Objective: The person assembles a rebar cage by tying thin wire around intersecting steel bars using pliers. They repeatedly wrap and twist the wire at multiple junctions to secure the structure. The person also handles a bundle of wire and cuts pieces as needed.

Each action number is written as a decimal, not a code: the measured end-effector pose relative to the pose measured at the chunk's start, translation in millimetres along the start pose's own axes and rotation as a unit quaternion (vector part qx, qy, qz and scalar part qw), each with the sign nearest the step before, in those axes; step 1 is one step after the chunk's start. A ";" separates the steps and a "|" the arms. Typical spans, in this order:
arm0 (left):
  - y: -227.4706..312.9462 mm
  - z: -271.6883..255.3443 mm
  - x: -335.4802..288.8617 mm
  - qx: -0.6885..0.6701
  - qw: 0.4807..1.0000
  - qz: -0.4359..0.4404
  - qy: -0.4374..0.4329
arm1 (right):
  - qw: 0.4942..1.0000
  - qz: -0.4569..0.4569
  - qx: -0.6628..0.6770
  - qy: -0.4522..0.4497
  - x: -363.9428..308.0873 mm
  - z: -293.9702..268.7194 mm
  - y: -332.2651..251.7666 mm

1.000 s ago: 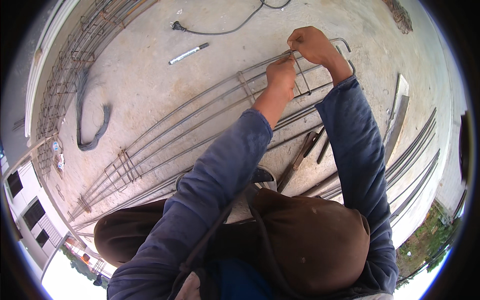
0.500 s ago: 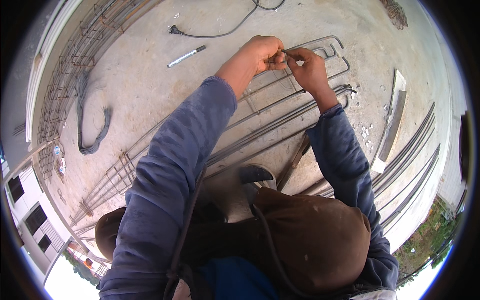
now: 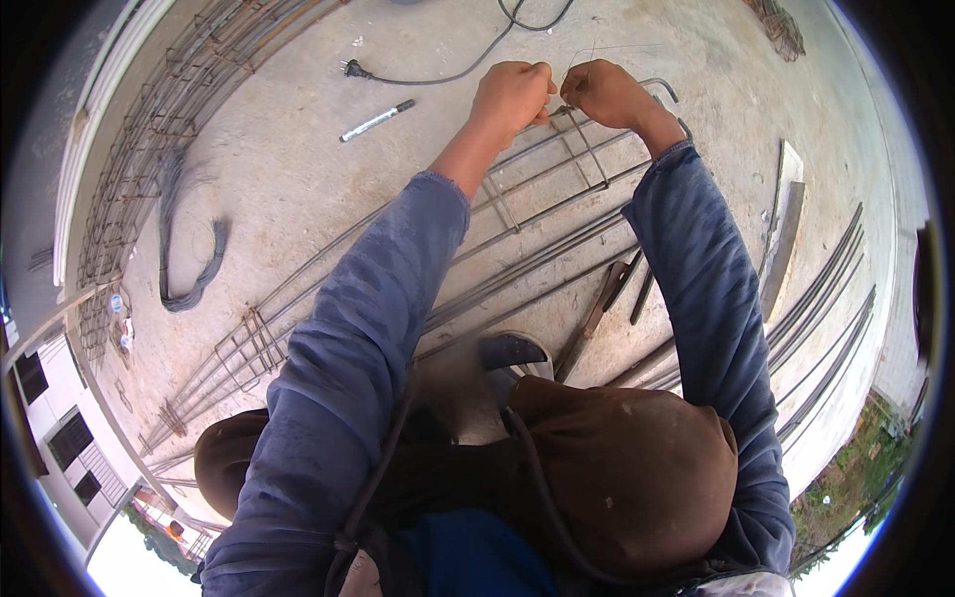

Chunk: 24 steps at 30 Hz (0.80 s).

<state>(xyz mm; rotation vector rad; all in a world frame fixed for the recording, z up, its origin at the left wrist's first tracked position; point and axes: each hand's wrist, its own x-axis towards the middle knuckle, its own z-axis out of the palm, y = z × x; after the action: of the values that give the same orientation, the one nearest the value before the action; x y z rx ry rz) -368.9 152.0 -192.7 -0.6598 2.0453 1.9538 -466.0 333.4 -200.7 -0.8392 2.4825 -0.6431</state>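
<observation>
Here, with a shoe [image 3: 512, 350] on its near side, the rebar frame [image 3: 561, 208] lies on the concrete floor [image 3: 298, 169]. Over its far edge the left hand [image 3: 510, 98], curled with its hold unclear, has just parted slightly from the right hand [image 3: 603, 95], whose fingertips pinch fine wire [image 3: 627, 46], apparently leaving that hand the wirework; beyond the frame lies a marker [image 3: 376, 121].

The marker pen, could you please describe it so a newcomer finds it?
On the concrete floor, look left of the left hand and, in this view, below the black plug. The marker pen lies there; its pale barrel and dark cap set it apart from the cable and steel bars.
</observation>
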 end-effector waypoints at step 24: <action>-63.5 36.4 -7.8 0.345 0.875 0.311 0.134 | 0.942 0.181 0.281 0.035 -15.8 12.0 17.1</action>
<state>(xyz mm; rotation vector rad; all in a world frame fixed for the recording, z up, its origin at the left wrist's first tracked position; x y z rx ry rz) -336.9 188.8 -247.9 -0.0996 3.1635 1.1923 -455.7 352.3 -215.6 -0.1427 2.2346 -1.1713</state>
